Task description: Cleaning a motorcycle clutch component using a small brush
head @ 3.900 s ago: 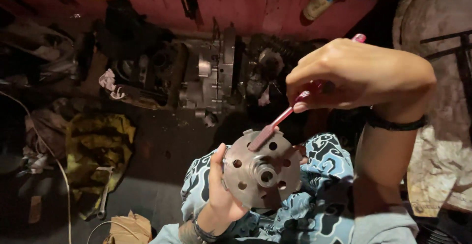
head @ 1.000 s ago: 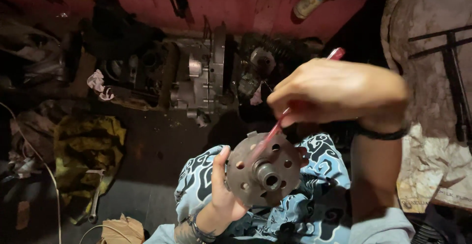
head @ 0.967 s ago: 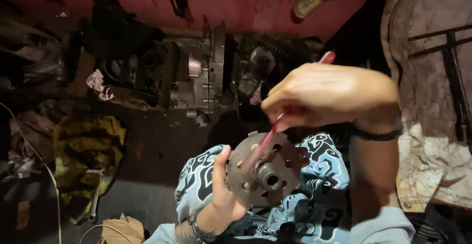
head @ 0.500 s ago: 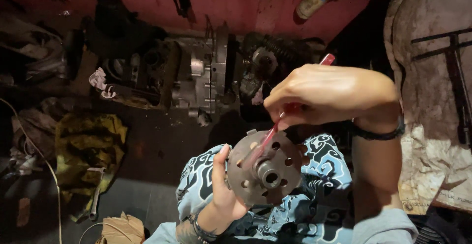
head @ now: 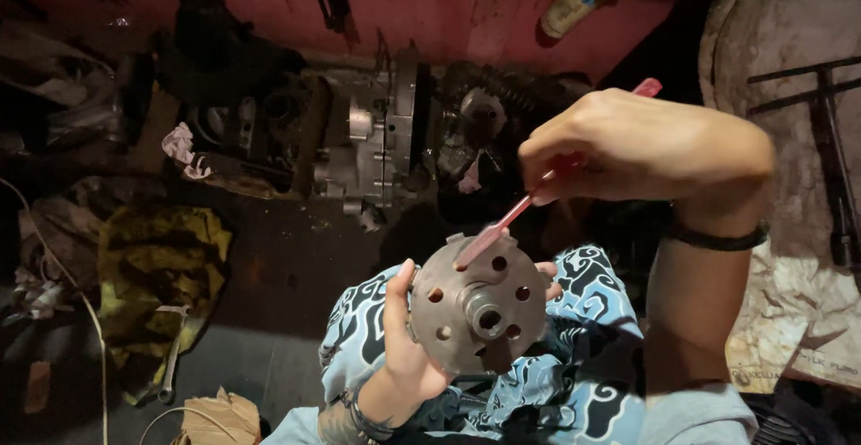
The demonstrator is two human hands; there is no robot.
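left hand point(head: 405, 342) gripping round grey holed hub point(head: 475, 306) | right hand point(head: 628, 144) pinching red brush point(head: 511, 221) on it

- Hub point(head: 471, 315): grey metal, matt, grimy, with a smoother bright bore at the middle.
- Brush point(head: 511, 221): red plastic handle, slightly glossy.
- Shorts point(head: 574, 364): soft printed cloth, blue and black.
- Engine point(head: 381, 144): cast metal, dull and oily.
- Rag point(head: 157, 270): yellow cloth, crumpled and stained.
- Wall point(head: 448, 5): red paint, scuffed.
- Wristband point(head: 717, 237): black, matt.
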